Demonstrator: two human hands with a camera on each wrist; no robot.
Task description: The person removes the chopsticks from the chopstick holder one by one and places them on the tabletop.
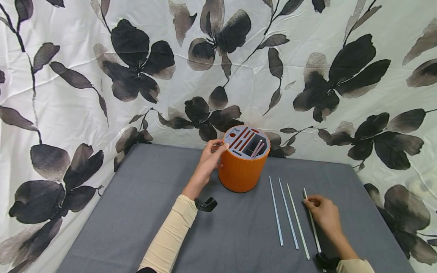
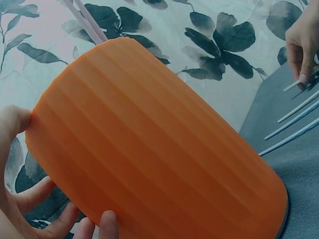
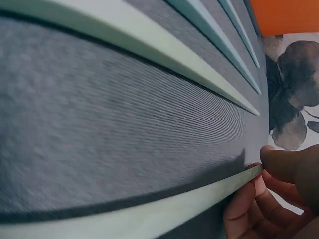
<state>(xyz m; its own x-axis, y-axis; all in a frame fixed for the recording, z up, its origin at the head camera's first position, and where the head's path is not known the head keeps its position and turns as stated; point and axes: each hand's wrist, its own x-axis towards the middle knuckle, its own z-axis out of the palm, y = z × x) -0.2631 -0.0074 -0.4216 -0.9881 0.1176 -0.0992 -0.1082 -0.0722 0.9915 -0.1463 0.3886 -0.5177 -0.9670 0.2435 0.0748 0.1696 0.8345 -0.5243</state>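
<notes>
Toward the back of the table stands an orange ribbed knife block [image 1: 241,172], with a grey slotted top and two pink chopsticks [image 1: 257,148] upright in its large opening. My left hand [image 1: 209,161] holds its left side, thumb at the top rim and fingers along the wall [image 2: 149,144]. At the right, my right hand [image 1: 324,214] pinches the far end of a pale green chopstick [image 3: 199,201] between thumb and fingers. Another pale green chopstick [image 1: 297,220] lies to its left, then two pale blue chopsticks [image 1: 288,212], roughly parallel on the table.
A grey cloth [image 1: 136,212] covers the table. Behind it hangs a white curtain [image 1: 259,87] with dark flower prints, close to the knife block's back. Black bands with cameras [image 1: 206,204] sit on both wrists.
</notes>
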